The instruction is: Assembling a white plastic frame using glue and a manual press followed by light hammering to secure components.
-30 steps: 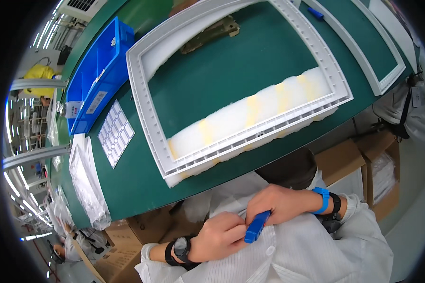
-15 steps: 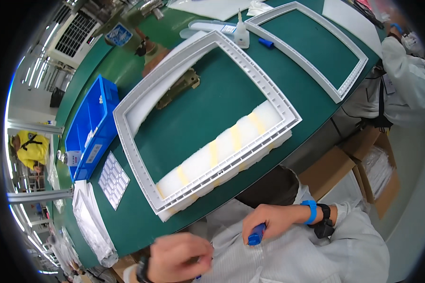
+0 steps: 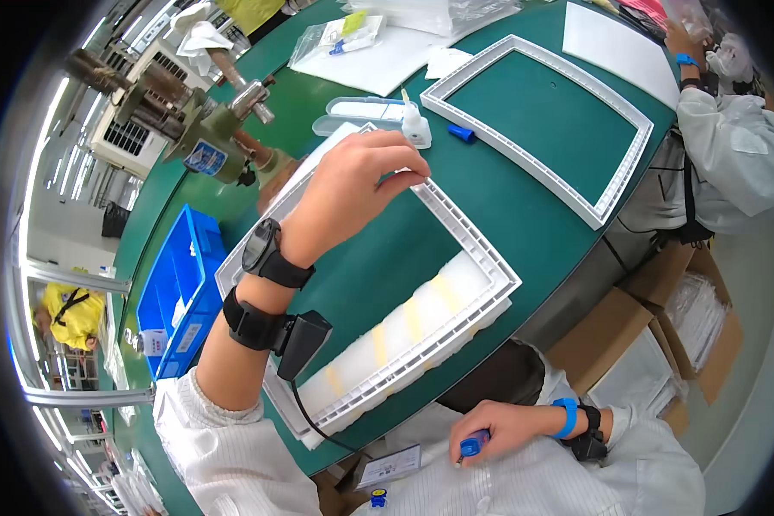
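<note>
My left hand (image 3: 353,191) reaches over the far side of a light-grey, rounded rectangular frame (image 3: 482,258). Its thumb and forefinger are pinched together at the frame's upper corner; whatever lies between them is too small to make out. White foam padding with yellow bands (image 3: 396,331) props the near side of the frame. Low over my lap, my right hand (image 3: 499,430) is closed round a blue marker-like tool (image 3: 474,443), its narrow tip pointing down. A white dropper bottle (image 3: 416,129) stands just beyond my left fingertips, with a small blue cap (image 3: 461,133) beside it.
A second grey frame (image 3: 606,211) lies at the far right. To the left sit a blue divided bin (image 3: 181,284) and a green metal press (image 3: 202,142). Open cardboard boxes (image 3: 611,335) stand right of the table. Another person's sleeve (image 3: 731,155) shows beyond them.
My left hand has risen from my lap to the far side of the propped frame. My right hand stays low with the blue tool. The view has shifted, showing more of the table's far side.
</note>
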{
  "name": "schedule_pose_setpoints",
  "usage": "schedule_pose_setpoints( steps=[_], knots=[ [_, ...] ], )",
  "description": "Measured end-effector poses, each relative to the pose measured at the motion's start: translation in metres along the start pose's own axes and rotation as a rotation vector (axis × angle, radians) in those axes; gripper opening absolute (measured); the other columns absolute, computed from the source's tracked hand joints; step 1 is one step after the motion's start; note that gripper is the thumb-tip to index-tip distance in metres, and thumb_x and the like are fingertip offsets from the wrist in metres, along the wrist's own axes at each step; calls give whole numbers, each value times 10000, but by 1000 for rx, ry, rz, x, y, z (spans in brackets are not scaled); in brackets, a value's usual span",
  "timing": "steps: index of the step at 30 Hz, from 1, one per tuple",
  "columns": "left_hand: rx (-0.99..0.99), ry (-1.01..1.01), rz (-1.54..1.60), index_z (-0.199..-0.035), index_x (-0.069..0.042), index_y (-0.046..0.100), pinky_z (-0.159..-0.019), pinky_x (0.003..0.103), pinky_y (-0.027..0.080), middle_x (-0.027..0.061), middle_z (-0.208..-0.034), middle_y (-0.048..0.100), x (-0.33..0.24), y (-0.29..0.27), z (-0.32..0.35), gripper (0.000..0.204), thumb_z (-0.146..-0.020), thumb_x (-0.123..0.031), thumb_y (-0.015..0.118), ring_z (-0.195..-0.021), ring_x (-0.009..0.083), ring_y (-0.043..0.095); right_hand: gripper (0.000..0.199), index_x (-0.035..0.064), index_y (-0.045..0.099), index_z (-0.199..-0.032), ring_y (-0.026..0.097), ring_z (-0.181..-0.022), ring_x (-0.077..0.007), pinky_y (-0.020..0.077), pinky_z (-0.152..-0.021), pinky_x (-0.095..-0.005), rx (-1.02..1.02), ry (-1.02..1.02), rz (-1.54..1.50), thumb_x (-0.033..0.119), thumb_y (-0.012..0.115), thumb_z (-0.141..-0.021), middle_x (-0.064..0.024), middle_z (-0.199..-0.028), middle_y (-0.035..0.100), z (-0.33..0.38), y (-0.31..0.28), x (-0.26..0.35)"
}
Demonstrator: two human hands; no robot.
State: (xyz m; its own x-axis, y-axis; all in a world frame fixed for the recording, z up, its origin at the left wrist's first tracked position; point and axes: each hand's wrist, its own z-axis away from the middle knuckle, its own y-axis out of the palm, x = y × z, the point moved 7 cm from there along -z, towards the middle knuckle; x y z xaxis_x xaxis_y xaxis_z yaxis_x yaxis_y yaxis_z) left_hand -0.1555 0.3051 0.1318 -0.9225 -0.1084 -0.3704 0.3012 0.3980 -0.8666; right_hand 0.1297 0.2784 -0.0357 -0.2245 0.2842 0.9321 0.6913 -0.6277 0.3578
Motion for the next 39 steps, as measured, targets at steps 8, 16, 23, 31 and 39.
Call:
schedule_pose_setpoints(
  steps=[8, 16, 23, 31, 39],
  knots=[
    [24, 134, -13, -921, -52, 723, -749, 350, 513, 58, -900, 667, 8, 16, -5, 107, -815, -40, 736, -847, 248, 637, 211, 39, 715, -1029, 623, -794, -136, 484, -732, -273, -67, -28, -54, 202, 748, -898, -44, -918, 713, 1, -16, -3],
    [28, 207, -116, -989, -98, 745, -770, 372, 517, 49, -995, 670, 5, 20, 8, 207, -792, -33, 733, -894, 244, 642, 166, 35, 717, -1013, 656, -879, -178, 507, -794, -294, -56, 46, -67, 106, 766, -871, -62, -974, 720, -3, -21, -2],
    [-11, 196, -183, -1190, -128, 679, -860, 385, 523, 59, -1190, 657, -4, 23, 30, 406, -808, 10, 679, -1078, 269, 642, 154, 35, 716, -1005, 663, -875, -180, 507, -793, -296, -79, 18, -64, 102, 763, -875, -61, -970, 722, -4, -19, -2],
    [-47, 90, -165, -1087, -114, 634, -834, 393, 505, 65, -1150, 615, -6, 26, 24, 341, -782, 37, 654, -1020, 283, 616, 148, 28, 713, -1005, 666, -874, -173, 505, -792, -289, -94, 17, 13, 87, 757, -877, -66, -970, 724, -8, -14, 1],
    [-112, 109, -283, -1030, -91, 618, -823, 380, 506, 75, -1072, 600, -25, 14, 21, 262, -796, 25, 643, -1002, 288, 605, 205, 37, 716, -1016, 620, -808, -107, 478, -743, -257, -158, 25, 35, 178, 771, -877, -28, -907, 715, -4, 0, -5]
  ],
)
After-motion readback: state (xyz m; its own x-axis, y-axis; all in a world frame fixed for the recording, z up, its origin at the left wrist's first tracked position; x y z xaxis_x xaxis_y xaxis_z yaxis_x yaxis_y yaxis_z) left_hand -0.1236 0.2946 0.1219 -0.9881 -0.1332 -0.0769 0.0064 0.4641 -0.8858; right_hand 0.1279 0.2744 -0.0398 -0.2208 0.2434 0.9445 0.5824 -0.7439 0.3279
